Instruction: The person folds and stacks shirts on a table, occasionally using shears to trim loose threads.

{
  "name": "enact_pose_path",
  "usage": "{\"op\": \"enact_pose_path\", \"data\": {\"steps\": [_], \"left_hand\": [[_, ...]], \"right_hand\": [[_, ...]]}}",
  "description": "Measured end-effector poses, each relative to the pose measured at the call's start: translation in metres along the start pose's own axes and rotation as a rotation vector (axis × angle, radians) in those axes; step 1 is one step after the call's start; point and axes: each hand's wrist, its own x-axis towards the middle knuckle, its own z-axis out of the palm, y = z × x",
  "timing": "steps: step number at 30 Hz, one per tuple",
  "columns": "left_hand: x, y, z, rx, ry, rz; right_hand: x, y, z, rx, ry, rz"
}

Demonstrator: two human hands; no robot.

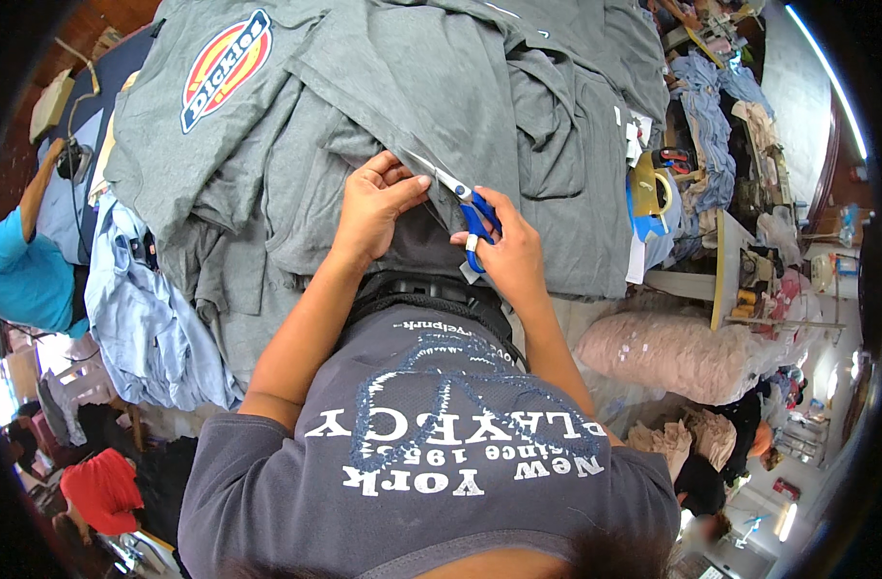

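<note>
Grey shirts lie spread and heaped in front of me. My left hand is closed at the near edge of the heap, thumb and fingers pinching a bit of grey cloth. Blue-handled scissors are in my right hand, its fingers in and around the handles. The blades point away and to the left, parted slightly, with their tips just above the cloth beside my left fingertips. Whether a thread lies between the blades is too small to tell.
Light blue shirts hang at the left, near a person in a turquoise top. A roll of yellowish tape stands at the heap's right edge. Farther right are a wooden rack and a large pale pink bundle.
</note>
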Motion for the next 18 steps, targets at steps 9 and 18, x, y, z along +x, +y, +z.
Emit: {"op": "enact_pose_path", "data": {"steps": [9,18], "left_hand": [[-0.001,0.0,-0.002,-0.026,-0.035,0.012],[0.002,-0.004,-0.007,-0.002,-0.06,0.03]], "right_hand": [[-0.004,0.002,0.0,0.069,-0.03,0.018],[0.007,-0.009,0.005,-0.083,0.005,-0.027]]}}
